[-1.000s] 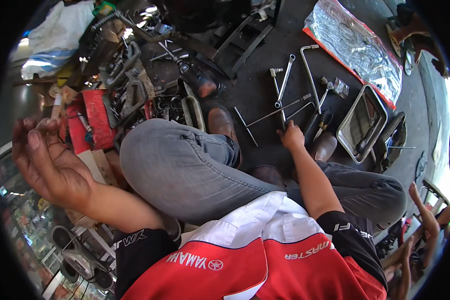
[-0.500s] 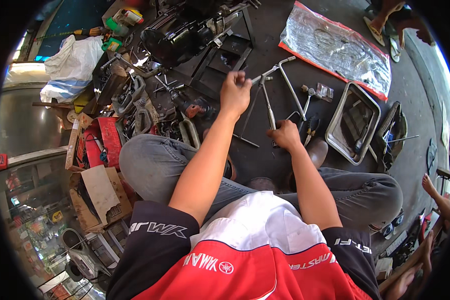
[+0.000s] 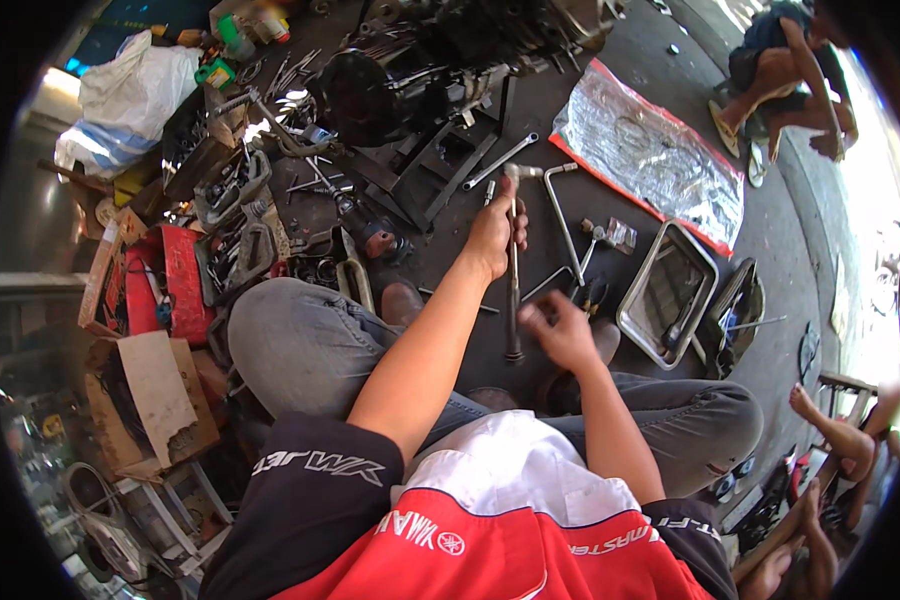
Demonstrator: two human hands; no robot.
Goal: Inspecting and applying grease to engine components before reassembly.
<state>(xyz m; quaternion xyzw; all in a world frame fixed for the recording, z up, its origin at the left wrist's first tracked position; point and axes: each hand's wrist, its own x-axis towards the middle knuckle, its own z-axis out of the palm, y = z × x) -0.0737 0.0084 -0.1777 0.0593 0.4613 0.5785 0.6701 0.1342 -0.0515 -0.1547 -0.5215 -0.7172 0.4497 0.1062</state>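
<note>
1. Metal shows in the left hand (image 3: 495, 235): a long wrench (image 3: 513, 295) has passed to it from the right hand (image 3: 562, 332), which half a second ago was wrapped around the shaft.
2. One hand now bears the tool, leaving the other free; I judge this to be a change of hold, with the wrench ready to be turned or fitted.
3. Fingers of the left hand are clamped around the upper shaft, the thumb lying along it toward the head. That head sits just above the fist, at upper centre of the frame.
4. The shaft runs down from there to mid-frame, its dark lower end well below the left hand.
5. The right hand, a little right of centre, is slightly blurred and looks empty, thumb and fingers parted and loosely curled. It appears just beside the lower shaft, not touching.
6. On the dark floor (image 3: 550, 105), a ring spanner (image 3: 500, 162) lies above the fist, a bent rod (image 3: 565, 215) to its right, and a metal tray (image 3: 625, 305) farther right.
</note>
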